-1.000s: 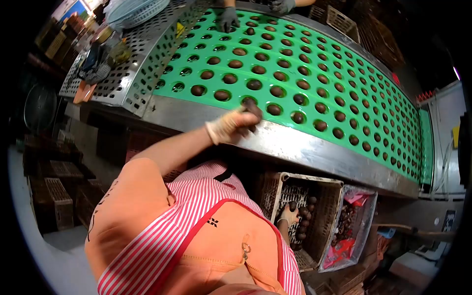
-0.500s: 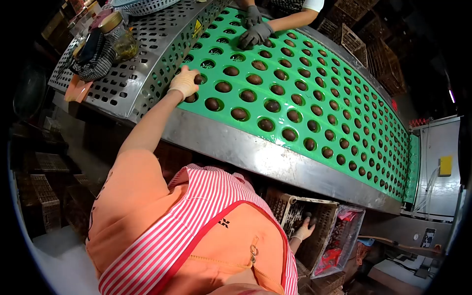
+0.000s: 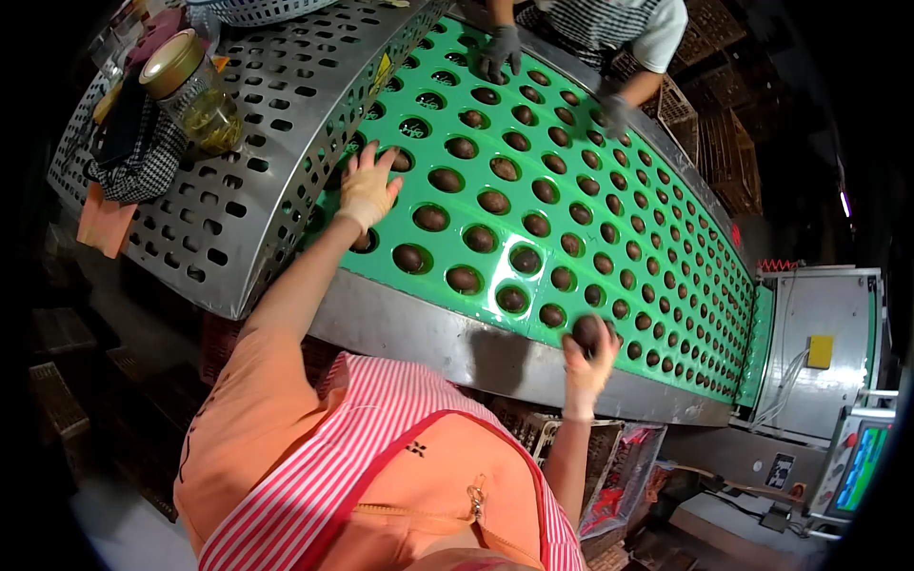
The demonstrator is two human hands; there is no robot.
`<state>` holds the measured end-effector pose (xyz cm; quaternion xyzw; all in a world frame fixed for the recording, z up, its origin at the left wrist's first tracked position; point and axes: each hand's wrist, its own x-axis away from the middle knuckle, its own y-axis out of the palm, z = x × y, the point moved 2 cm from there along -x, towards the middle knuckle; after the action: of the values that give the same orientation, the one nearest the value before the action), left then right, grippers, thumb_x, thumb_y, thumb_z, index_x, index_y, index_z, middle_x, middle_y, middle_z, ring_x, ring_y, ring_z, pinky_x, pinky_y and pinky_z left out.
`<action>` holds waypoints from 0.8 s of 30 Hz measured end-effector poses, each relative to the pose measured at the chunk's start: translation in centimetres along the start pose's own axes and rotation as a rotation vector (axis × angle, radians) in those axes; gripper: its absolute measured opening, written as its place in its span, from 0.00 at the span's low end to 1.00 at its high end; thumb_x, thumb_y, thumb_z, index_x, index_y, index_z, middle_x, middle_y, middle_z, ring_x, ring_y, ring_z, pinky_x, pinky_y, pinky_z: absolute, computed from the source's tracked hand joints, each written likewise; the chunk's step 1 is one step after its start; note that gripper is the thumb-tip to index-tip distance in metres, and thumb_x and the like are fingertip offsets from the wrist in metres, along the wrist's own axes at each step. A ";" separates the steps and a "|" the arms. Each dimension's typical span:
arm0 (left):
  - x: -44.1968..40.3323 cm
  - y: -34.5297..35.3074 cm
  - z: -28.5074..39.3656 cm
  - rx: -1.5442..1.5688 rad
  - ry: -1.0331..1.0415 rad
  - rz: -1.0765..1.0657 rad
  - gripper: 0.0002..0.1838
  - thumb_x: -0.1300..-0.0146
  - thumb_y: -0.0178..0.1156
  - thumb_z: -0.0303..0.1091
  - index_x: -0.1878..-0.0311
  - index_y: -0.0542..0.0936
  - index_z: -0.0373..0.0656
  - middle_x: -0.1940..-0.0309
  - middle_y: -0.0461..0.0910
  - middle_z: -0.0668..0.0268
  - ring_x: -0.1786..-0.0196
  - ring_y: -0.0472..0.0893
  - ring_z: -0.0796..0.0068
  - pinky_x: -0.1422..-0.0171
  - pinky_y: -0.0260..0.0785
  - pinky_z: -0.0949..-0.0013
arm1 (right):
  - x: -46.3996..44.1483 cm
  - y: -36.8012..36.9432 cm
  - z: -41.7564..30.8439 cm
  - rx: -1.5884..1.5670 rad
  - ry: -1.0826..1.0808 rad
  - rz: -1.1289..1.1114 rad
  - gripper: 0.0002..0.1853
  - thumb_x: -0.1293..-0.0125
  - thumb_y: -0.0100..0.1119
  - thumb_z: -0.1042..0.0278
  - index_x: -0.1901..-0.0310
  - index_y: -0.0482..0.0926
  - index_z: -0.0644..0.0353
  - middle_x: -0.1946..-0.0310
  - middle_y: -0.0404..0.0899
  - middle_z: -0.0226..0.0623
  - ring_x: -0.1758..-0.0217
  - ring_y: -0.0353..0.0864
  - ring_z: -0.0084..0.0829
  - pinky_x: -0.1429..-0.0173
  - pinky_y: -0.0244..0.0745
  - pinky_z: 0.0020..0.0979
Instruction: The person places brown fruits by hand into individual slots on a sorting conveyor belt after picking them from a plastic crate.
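Apron [image 3: 333, 457] stripes fill the lower frame as the right hand [image 3: 585, 369], right of bottom centre, grips a dark, egg-shaped piece [image 3: 589, 333] near the metal edge [image 3: 424, 324]. The piece looks light, firm and smooth, perhaps brittle, and best cupped around its middle. Left of centre, the left hand [image 3: 369, 188] spreads its fingers over the green sheet [image 3: 447, 246]; fingertip contact is unclear. Beyond, at top, a co-worker's gloved hands [image 3: 500, 55] work the far side.

Green sheet [image 3: 447, 249], dark brown pieces [image 3: 430, 218], pink-white striped apron [image 3: 376, 419], orange shirt [image 3: 257, 409].
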<state>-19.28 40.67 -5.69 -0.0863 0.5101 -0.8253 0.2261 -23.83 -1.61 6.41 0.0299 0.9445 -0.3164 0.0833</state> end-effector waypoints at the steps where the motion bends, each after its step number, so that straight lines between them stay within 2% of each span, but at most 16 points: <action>1: 1.3 -0.7 0.1 0.052 -0.033 -0.003 0.31 0.38 0.62 0.42 0.31 0.68 0.55 0.27 0.57 0.57 0.31 0.61 0.46 0.29 0.59 0.48 | -2.0 2.7 -3.0 0.209 -0.106 -0.106 0.32 0.53 0.76 0.68 0.42 0.78 0.53 0.40 0.65 0.49 0.39 0.72 0.45 0.38 0.74 0.42; 5: 7.0 -2.1 -0.6 0.225 0.073 0.083 0.32 0.44 0.66 0.38 0.34 0.72 0.52 0.29 0.59 0.54 0.33 0.62 0.42 0.29 0.60 0.49 | -9.1 15.2 -11.8 0.318 -0.424 -0.322 0.32 0.52 0.77 0.62 0.42 0.78 0.47 0.42 0.66 0.55 0.43 0.73 0.52 0.41 0.74 0.45; 8: 10.0 -3.2 -1.0 0.338 0.110 0.123 0.30 0.45 0.66 0.37 0.37 0.74 0.48 0.31 0.60 0.51 0.34 0.63 0.42 0.30 0.60 0.49 | -13.7 24.5 -15.6 0.409 -0.399 -0.476 0.30 0.51 0.76 0.57 0.43 0.78 0.44 0.44 0.67 0.54 0.46 0.76 0.53 0.43 0.75 0.45; 12: 11.7 -4.8 -0.9 0.289 0.150 0.053 0.28 0.46 0.66 0.37 0.39 0.75 0.46 0.32 0.60 0.52 0.38 0.67 0.44 0.33 0.64 0.48 | -18.4 34.1 -13.5 0.707 -0.474 -0.626 0.29 0.50 0.75 0.57 0.44 0.79 0.41 0.41 0.65 0.50 0.46 0.77 0.50 0.44 0.79 0.44; 15: 11.8 -4.5 -1.3 0.356 0.200 0.102 0.27 0.48 0.68 0.35 0.42 0.76 0.44 0.34 0.62 0.53 0.40 0.69 0.46 0.36 0.67 0.51 | -21.7 36.3 -12.7 0.772 -0.562 -0.777 0.33 0.52 0.76 0.54 0.40 0.78 0.34 0.42 0.67 0.50 0.42 0.75 0.49 0.40 0.76 0.44; 16: 11.7 -4.5 -1.4 0.401 0.181 0.108 0.28 0.49 0.69 0.33 0.43 0.77 0.43 0.35 0.63 0.53 0.40 0.70 0.46 0.37 0.67 0.52 | -22.9 37.3 -12.4 0.687 -0.569 -0.823 0.33 0.51 0.75 0.53 0.39 0.77 0.33 0.42 0.68 0.49 0.42 0.75 0.49 0.37 0.74 0.44; 17: 11.6 -4.5 -1.5 0.444 0.163 0.114 0.28 0.51 0.70 0.31 0.43 0.77 0.43 0.35 0.64 0.53 0.41 0.70 0.47 0.38 0.68 0.52 | -24.3 37.3 -12.0 0.802 -0.684 -0.898 0.33 0.48 0.73 0.51 0.37 0.75 0.33 0.40 0.67 0.48 0.40 0.74 0.48 0.36 0.73 0.43; 19: 11.5 -4.6 -1.6 0.478 0.150 0.081 0.29 0.53 0.71 0.29 0.44 0.77 0.43 0.36 0.65 0.53 0.42 0.71 0.46 0.39 0.69 0.52 | -25.7 38.1 -13.2 0.959 -0.732 -1.096 0.38 0.45 0.71 0.51 0.31 0.67 0.31 0.37 0.66 0.47 0.39 0.74 0.47 0.36 0.73 0.43; 22: 11.2 -4.7 -1.5 0.500 0.157 0.058 0.30 0.55 0.72 0.28 0.44 0.77 0.42 0.37 0.66 0.52 0.43 0.72 0.46 0.40 0.70 0.51 | -27.9 38.7 -14.4 0.837 -0.731 -1.187 0.44 0.43 0.69 0.51 0.26 0.56 0.31 0.37 0.68 0.48 0.38 0.74 0.48 0.36 0.73 0.43; 23: 11.2 -4.7 -1.5 0.501 0.160 0.058 0.30 0.56 0.72 0.28 0.45 0.78 0.42 0.37 0.66 0.52 0.44 0.72 0.46 0.41 0.70 0.51 | -29.0 38.7 -14.7 0.793 -0.826 -1.088 0.45 0.40 0.67 0.52 0.25 0.52 0.33 0.39 0.71 0.49 0.39 0.74 0.49 0.37 0.72 0.43; 24: 11.3 -4.5 -1.6 0.506 0.157 0.058 0.29 0.55 0.72 0.29 0.45 0.78 0.42 0.37 0.66 0.51 0.43 0.72 0.45 0.40 0.70 0.51 | -30.5 39.2 -15.2 0.802 -0.763 -1.013 0.42 0.39 0.66 0.53 0.26 0.55 0.35 0.40 0.72 0.49 0.39 0.74 0.49 0.37 0.72 0.44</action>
<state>-31.13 38.48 -3.45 0.0518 0.3057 -0.9239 0.2240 8.37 38.74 0.52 -0.4922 0.5603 -0.6245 0.2318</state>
